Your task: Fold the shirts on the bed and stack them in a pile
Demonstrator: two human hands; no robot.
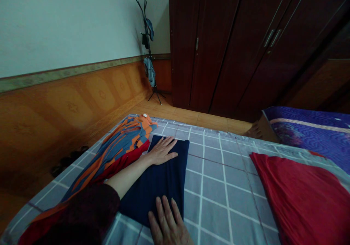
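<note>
A navy blue garment (pixel 161 181), folded into a long flat shape, lies on the grey checked bedsheet (pixel 213 197). My left hand (pixel 163 151) rests flat on its far end with the fingers spread. Close to me, my right hand (pixel 169 221) lies over the near edge of the same cloth, fingers stretched out. Neither hand grips anything. Left of the navy garment are an orange and blue striped garment (pixel 128 135) and a red cloth (pixel 123 164), partly hidden by my left arm.
A red garment (pixel 303 194) lies on the right of the bed. Beyond the bed stand a dark wooden wardrobe (pixel 216 55) and a coat rack (pixel 149 48) with clothes. A purple quilted cover (pixel 308 124) is at the right; dark shoes (pixel 68 159) sit on the floor at left.
</note>
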